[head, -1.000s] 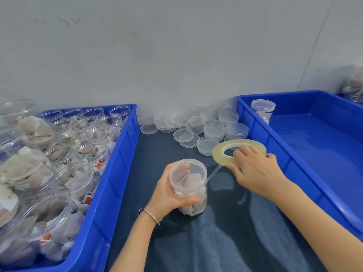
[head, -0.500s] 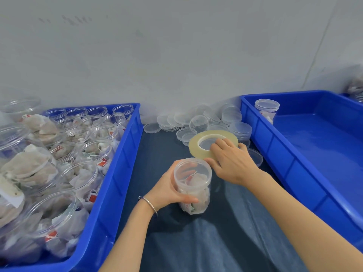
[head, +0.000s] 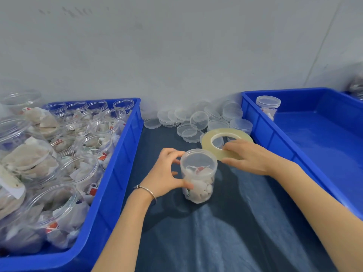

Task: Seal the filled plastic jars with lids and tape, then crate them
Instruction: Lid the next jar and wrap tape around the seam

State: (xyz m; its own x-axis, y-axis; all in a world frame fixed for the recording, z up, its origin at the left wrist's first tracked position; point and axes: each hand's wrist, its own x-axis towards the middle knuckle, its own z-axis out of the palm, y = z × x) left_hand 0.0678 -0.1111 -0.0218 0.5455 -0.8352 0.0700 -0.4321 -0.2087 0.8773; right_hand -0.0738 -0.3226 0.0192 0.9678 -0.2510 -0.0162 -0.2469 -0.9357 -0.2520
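Left hand (head: 164, 172) is curled round the side of the lidded jar (head: 198, 176), thumb low on the front and fingers reaching up by the lid's rim, so it's a loose wrap rather than a tight squeeze. That jar stands upright on the dark cloth (head: 225, 222) in the middle of the table, stuffed with what look like white sachets. Right hand (head: 248, 157) has the tape roll (head: 225, 142) pinched at its near edge, fingers on top and thumb underneath, with the roll lying pretty flat just behind and to the right of the jar, its edge right up against the lid. Can't make out any strand of tape from here.

Compared with half a second ago, the roll has drifted a bit to the right and sits flatter, and the left hand's fingers have loosened off the jar top a little. A second ago the roll was held well out to the right with a strand running to the jar.

Behind all that is a heap of loose lids (head: 198, 120). Left crate (head: 117, 173) is packed with open filled jars, and the right crate (head: 275, 138) has one sealed jar (head: 268, 107) in its far corner.
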